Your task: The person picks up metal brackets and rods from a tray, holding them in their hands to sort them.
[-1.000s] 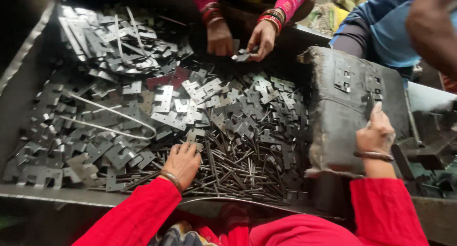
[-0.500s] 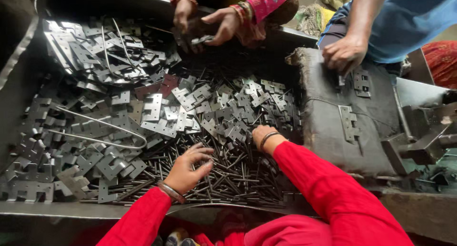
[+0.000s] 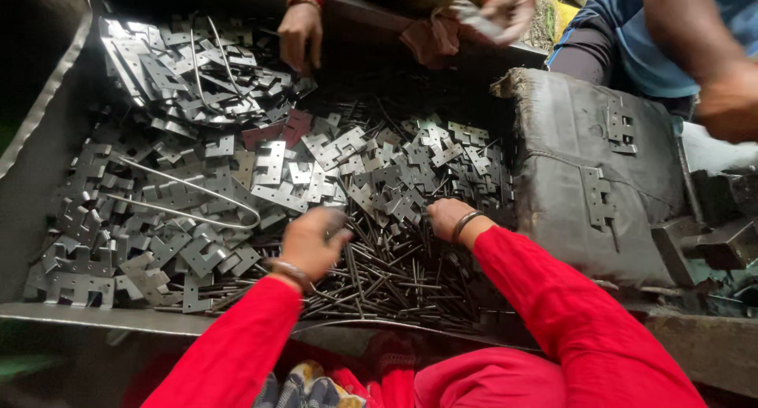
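Note:
My left hand [image 3: 309,244] hovers just above a heap of thin dark metal pins [image 3: 399,278], fingers curled around a small dark metal piece that is blurred. My right hand [image 3: 447,216], a bangle on its wrist, reaches forward with its fingertips buried among flat grey hinge plates [image 3: 379,171]. What those fingers grip is hidden. Both arms wear red sleeves. The plates and pins lie together in a big metal tray [image 3: 43,140].
A black padded block [image 3: 568,218] to the right carries two hinge pieces [image 3: 598,196]. Bent wire loops [image 3: 189,211] lie over the plates on the left. Other people's hands work at the far edge [image 3: 300,33] and the top right [image 3: 730,100].
My right hand left the block, crossed to the tray and now digs into the plates. My left hand went from spread on the pins to lifted and curled. The other people's hands shifted.

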